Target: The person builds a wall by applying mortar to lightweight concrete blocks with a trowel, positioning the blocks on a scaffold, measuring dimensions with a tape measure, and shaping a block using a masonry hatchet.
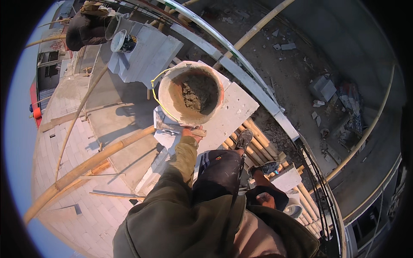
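A round bucket (170,92) with a thin yellow handle stands on pale blocks, with grey-brown mortar (198,91) inside it. Just below its rim, my left hand (193,132) is closed around the handle end of a mortar-caked trowel (167,124). The trowel lies across the front of the bucket, over the edge of a pale block (236,103). My right hand (266,200) hangs low beside my leg, away from the bucket. It is small and partly shaded, so its fingers do not show clearly.
I stand on bamboo poles (262,139); a long bamboo rail (92,172) crosses at left. Beyond the bucket are stacked pale blocks (148,51) with a white pail (123,41), and a crouching person (86,30). At right, past a wall edge (245,75), lies a lower, rubble-strewn floor (284,64).
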Demonstrator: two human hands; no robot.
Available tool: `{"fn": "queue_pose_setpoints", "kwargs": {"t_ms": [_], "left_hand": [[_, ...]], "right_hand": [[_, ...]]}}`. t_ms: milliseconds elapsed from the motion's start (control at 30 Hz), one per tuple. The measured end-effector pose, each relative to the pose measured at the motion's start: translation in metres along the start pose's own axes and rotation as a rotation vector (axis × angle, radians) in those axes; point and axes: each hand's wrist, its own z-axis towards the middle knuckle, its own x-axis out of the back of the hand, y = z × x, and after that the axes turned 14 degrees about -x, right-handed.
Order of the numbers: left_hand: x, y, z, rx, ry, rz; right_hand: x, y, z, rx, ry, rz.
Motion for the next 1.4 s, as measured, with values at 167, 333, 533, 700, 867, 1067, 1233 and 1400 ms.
{"fn": "queue_pose_setpoints", "kwargs": {"t_ms": [167, 333, 533, 700, 867, 1067, 1233, 1400], "left_hand": [[0.051, 0.055, -0.019, -0.195, 0.011, 0.005], [0.050, 0.016, -0.181, -0.106, 0.035, -0.055], [0.159, 0.036, -0.292, -0.531, -0.491, 1.029], [0.109, -0.066, -0.286, -0.609, -1.165, 1.474], [0.153, -0.090, -0.294, -1.310, -1.458, 1.888], [0.227, -0.102, -0.252, -0.184, -1.493, 1.136], [0.098, -0.176, -0.249, -0.258, -1.662, 1.443], [0.030, -0.347, -0.138, -0.462, -1.189, 1.506]], "right_hand": [[-0.032, -0.069, 0.008, -0.032, -0.028, -0.167], [-0.019, -0.111, 0.014, 0.251, 0.082, -0.393], [-0.092, -0.198, -0.040, 0.374, -0.305, -0.208], [-0.095, -0.186, -0.036, 0.292, -0.403, 0.344], [-0.044, -0.157, -0.015, 0.036, 0.058, 0.697], [0.049, -0.073, 0.053, -0.188, 0.200, 0.425], [0.064, -0.032, 0.092, -0.128, 0.206, 0.384], [0.092, 0.008, 0.193, -0.008, 0.385, -0.070]]}}
